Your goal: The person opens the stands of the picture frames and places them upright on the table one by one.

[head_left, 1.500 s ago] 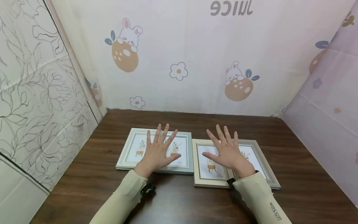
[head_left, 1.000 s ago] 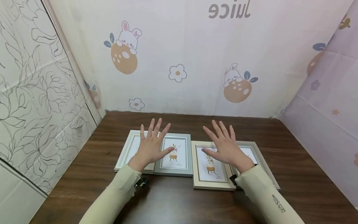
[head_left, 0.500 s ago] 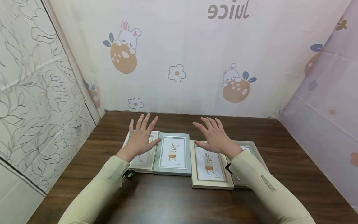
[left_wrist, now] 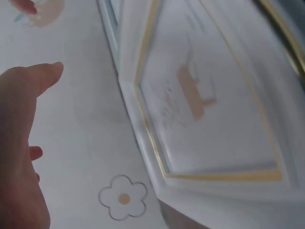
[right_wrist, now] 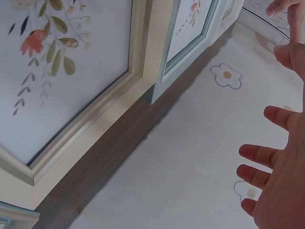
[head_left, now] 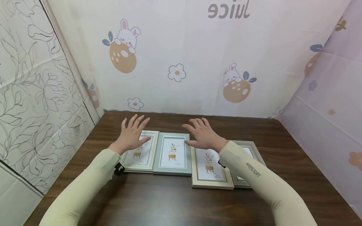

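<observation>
In the head view, my left hand hovers over the left end of a row of picture frames, fingers spread and holding nothing. Beneath it lies a white frame, partly covered by the hand. My right hand, fingers apart and slightly bent, is above the top of a cream frame. Its thumb and index finger point towards a blue-grey frame. A grey frame at the right is partly hidden by the right sleeve. In the right wrist view, the right hand is apart from the cream frame.
The frames lie side by side on a dark brown wooden table; the right pair sits slightly nearer. A pale printed curtain stands behind the table. Floral panels are on the left. Black straps show at the wrists.
Both hands have moved left above the frames, the right one from the cream and grey pair towards the blue-grey frame. The fingers have bent a little. The frames have stayed in place.
</observation>
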A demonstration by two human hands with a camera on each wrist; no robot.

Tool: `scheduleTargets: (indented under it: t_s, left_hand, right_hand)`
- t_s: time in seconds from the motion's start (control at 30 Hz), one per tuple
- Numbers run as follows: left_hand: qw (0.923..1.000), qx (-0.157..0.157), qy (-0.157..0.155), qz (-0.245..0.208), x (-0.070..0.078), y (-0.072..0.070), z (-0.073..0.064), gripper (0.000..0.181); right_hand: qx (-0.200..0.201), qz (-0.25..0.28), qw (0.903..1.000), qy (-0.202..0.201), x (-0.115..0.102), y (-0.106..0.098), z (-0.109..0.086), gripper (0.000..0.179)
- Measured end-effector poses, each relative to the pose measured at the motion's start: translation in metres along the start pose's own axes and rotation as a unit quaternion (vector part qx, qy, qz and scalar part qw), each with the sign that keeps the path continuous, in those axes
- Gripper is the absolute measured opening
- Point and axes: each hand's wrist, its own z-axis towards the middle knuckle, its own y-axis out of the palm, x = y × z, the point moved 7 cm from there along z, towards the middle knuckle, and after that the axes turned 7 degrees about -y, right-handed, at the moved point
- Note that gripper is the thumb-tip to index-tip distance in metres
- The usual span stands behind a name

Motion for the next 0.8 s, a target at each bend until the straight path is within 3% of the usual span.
scheduleTargets:
  t_s: [0.27, 0.43, 0.63, 0.8]
  left_hand:
    - [0.9984, -0.055, -0.002, 0.015, -0.030, 0.016, 0.013, 0.078]
    - [0.9945, -0.101, -0.004, 0.030, -0.040, 0.026, 0.016, 0.074]
    - [0.9862, -0.145, -0.009, 0.081, -0.052, 0.037, 0.015, 0.060]
    - [0.9809, -0.160, -0.010, 0.110, -0.058, 0.040, 0.015, 0.050]
  right_hand:
    - [-0.051, -0.019, 0.9985, -0.006, -0.006, 0.017, 0.020, 0.067]
    - [-0.073, -0.019, 0.9971, -0.014, -0.011, 0.026, 0.026, 0.065]
    - [-0.084, -0.019, 0.9960, -0.025, -0.017, 0.031, 0.032, 0.064]
    - [-0.094, -0.023, 0.9948, -0.030, -0.019, 0.034, 0.034, 0.064]
